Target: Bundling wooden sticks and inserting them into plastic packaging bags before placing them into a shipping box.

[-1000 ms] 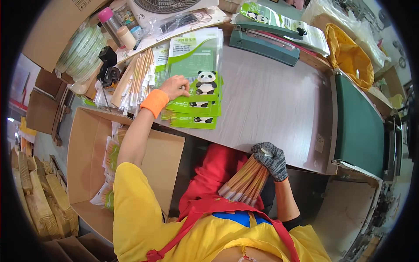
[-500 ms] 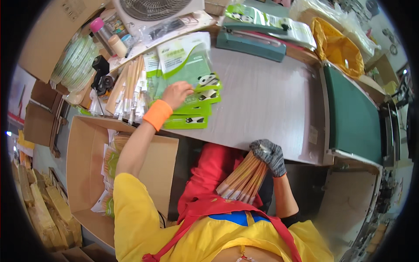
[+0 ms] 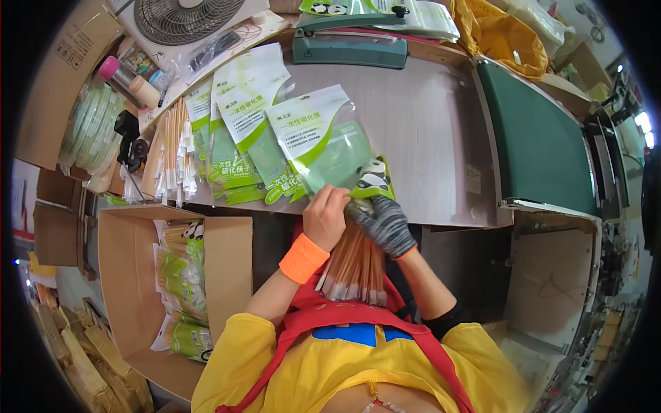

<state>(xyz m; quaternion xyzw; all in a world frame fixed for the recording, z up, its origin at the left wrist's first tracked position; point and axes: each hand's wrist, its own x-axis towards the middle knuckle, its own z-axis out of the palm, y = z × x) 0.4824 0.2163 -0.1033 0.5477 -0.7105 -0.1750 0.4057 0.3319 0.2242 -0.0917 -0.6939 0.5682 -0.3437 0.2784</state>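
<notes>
My left hand (image 3: 326,217), bare with an orange wristband, is closed on the lower edge of a green-and-clear plastic bag (image 3: 337,148) with a panda print. The bag lies slanted on the tabletop, its white-topped end pointing away from me. Beside it, my right hand (image 3: 385,227) wears a grey knit glove and grips a bundle of wrapped chopsticks (image 3: 354,265). The bundle hangs over my lap, its pale-tipped ends toward me. Its far end meets the bag's edge; my fingers hide whether it is inside. More matching bags (image 3: 241,103) lie fanned out to the left.
Loose wrapped chopsticks (image 3: 172,148) are piled at the table's left. Below them an open cardboard box (image 3: 127,289) holds filled green packs (image 3: 182,282). A teal heat sealer (image 3: 351,51) stands at the back, and a green-topped conveyor (image 3: 533,138) on the right.
My left hand has drawn one bag off the pile, toward me and to the right. My right hand has brought the chopstick bundle left and up to the bag's edge.
</notes>
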